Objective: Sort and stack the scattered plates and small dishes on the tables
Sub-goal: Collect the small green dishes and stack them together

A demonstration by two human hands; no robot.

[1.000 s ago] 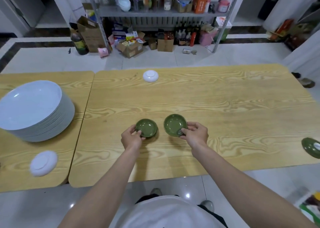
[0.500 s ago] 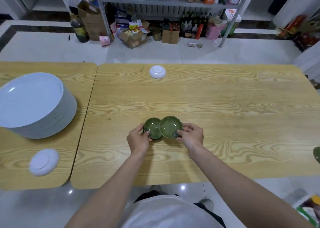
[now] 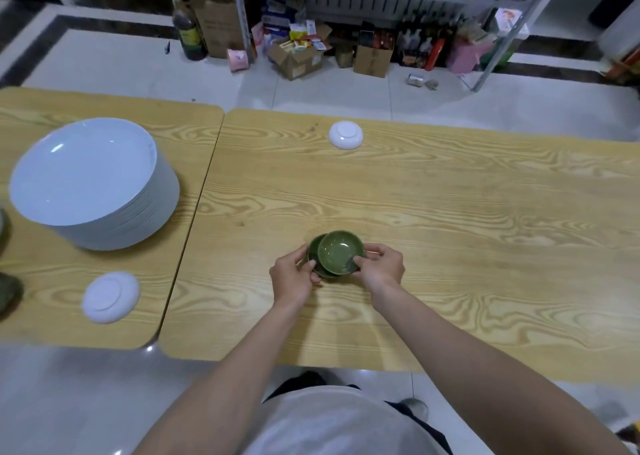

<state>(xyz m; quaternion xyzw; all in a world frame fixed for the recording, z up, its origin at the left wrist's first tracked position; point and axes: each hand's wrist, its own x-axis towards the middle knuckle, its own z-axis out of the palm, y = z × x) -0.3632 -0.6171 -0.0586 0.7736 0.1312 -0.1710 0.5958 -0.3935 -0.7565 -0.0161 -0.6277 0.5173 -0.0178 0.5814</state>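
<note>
Near the middle of the frame, a little below centre, my right hand [image 3: 381, 267] pinches the near rim of a small round green dish [image 3: 339, 252], thumb on the glossy inner lip and fingers curled beneath. It sits tilted and off-centre over a second green dish [image 3: 312, 248] of the same glazed make, covering most of it so that only a crescent shows at the left and bottom. My left hand [image 3: 294, 274] grips that lower dish by its left edge, fingers curled round the rim. Both dishes are over the right-hand table [image 3: 450, 229], a rounded-corner top with bold yellow wood grain. Toward its far edge, in the upper middle, a small white dish [image 3: 345, 135] lies upside down, foot ring up. On the left-hand table [image 3: 45, 316], of the same grain, a tall stack of smooth white plates [image 3: 152, 212] fills the left of the frame, and another small white dish [image 3: 110, 297] lies inverted at lower left. Cardboard boxes [image 3: 298, 59] crowd the tiled floor at the top.
</note>
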